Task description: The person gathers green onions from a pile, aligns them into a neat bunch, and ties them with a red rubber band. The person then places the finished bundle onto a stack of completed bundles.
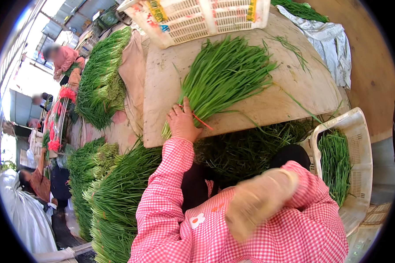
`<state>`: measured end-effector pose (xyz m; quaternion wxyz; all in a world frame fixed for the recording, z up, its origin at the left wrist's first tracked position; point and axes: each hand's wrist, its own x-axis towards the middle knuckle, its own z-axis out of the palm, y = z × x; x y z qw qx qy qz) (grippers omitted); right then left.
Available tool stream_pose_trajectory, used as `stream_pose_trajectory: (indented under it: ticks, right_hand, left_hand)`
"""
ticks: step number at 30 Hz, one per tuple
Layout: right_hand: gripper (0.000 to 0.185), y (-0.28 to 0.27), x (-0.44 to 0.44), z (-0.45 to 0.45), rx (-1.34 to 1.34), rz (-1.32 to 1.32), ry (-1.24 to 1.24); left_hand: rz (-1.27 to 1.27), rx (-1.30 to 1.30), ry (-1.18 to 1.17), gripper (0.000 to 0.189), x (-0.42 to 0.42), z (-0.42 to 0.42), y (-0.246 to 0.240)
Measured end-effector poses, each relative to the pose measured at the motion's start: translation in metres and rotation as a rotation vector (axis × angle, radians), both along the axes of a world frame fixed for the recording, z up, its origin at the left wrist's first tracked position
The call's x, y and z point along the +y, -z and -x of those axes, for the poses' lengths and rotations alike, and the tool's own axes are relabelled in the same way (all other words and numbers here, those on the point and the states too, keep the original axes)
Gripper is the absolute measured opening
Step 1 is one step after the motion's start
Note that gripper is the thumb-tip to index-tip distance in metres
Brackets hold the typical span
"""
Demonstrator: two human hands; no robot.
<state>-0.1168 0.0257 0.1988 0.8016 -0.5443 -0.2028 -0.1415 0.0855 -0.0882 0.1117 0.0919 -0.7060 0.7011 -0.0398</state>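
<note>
A bunch of long green garlic chives (227,79) lies on a wooden board (302,98), with a red tie (202,121) near its pale stem ends. My left hand (182,121) rests on the stem end beside the tie, fingers partly spread; whether it grips the stems is unclear. My right hand (263,200), blurred and in a tan glove, is held in front of the red-and-white checked smock, away from the bunch. Its fingers are too blurred to read.
A white plastic crate (197,19) stands at the board's far edge; another crate (365,164) at right holds greens. Stacked tied bunches (115,197) lie at left. Loose leaves (250,148) lie below the board. Several co-workers (65,59) sit farther left. White sacking (335,49) lies upper right.
</note>
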Motion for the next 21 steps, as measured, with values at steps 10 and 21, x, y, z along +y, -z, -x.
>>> stream_pose_trajectory:
  ticks: [10,21]
  right_hand:
    - [0.052,0.159,-0.066,-0.024,1.062,0.018,0.741]
    - [0.072,0.143,-0.056,-0.023,0.320,-1.112,0.661]
  left_hand:
    - [-0.293,0.828,-0.001,0.084,-0.043,-0.053,-0.024]
    - [-0.761,2.249,-0.785,0.052,0.109,-0.028,0.045]
